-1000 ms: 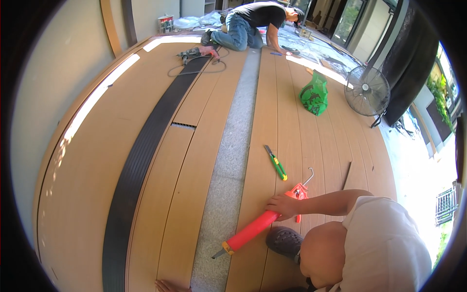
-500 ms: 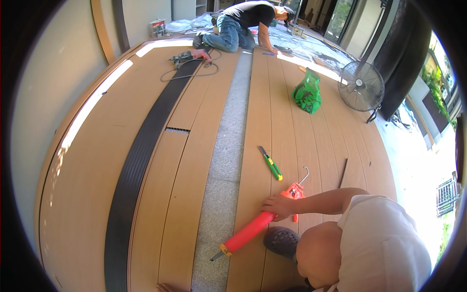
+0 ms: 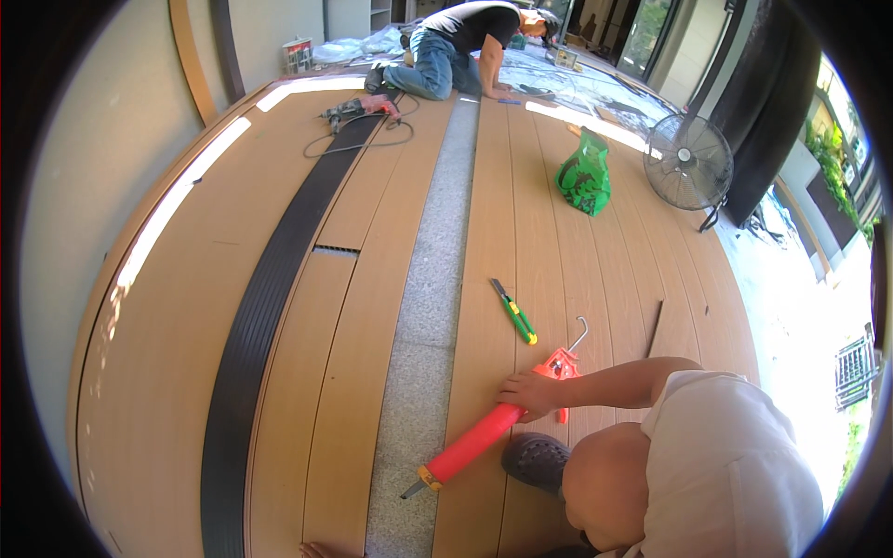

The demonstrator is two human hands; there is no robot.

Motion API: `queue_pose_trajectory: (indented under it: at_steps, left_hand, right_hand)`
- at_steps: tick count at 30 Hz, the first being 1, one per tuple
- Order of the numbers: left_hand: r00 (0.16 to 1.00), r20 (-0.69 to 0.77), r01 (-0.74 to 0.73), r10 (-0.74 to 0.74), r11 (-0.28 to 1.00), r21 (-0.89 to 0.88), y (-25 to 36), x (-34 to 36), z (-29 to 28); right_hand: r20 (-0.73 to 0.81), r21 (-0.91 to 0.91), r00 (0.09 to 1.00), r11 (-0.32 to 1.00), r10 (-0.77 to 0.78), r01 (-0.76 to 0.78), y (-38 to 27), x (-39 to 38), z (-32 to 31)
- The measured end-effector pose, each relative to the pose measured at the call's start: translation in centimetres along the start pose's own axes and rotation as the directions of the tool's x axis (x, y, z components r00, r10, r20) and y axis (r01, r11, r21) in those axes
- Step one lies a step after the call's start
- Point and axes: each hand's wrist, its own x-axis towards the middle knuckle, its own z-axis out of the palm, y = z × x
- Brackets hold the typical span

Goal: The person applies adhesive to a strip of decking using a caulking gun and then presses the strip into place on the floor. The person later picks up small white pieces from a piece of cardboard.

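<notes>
My right hand [image 3: 528, 394] is wrapped over the rear of a red caulking gun's barrel, by its orange-red handle frame. The caulking gun [image 3: 470, 448] lies slantwise on the brown planks, its dark nozzle reaching over the grey strip [image 3: 423, 312] between the boards. At the lower edge only the fingertips of my left hand [image 3: 314, 551] show, resting flat on a plank left of that strip; the rest is out of view. A green and yellow utility knife [image 3: 514, 313] lies beyond the gun. My shoe [image 3: 535, 461] and bent knee are beside my right arm.
Farther off lie a red power drill [image 3: 363, 110] with its cord, a black ribbed strip [image 3: 256, 316] and a green bag [image 3: 584, 175]. A round fan [image 3: 688, 160] stands at the right. A co-worker [image 3: 456, 46] kneels at the far end. A thin dark stick [image 3: 655, 325] lies on the planks.
The co-worker's hands have drawn back a little to the left at the far end. My hands and the caulking gun have hardly moved.
</notes>
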Motion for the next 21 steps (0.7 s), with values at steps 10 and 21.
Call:
queue_pose_trajectory:
  at_steps: [10, 21]
  left_hand:
    - [0.998, 0.058, 0.038, -0.037, 0.999, -0.010, 0.3, -0.2, -1.0]
    - [1.000, 0.001, 0.027, -0.027, 1.000, 0.004, -1.2, -0.7, 1.7]
  right_hand:
    - [-0.012, 0.013, 1.000, 1.000, 0.004, -0.004, -0.4, -0.4, 0.5]
    - [0.035, 0.008, 0.999, 1.000, 0.006, -0.006, 0.2, 0.2, 0.8]
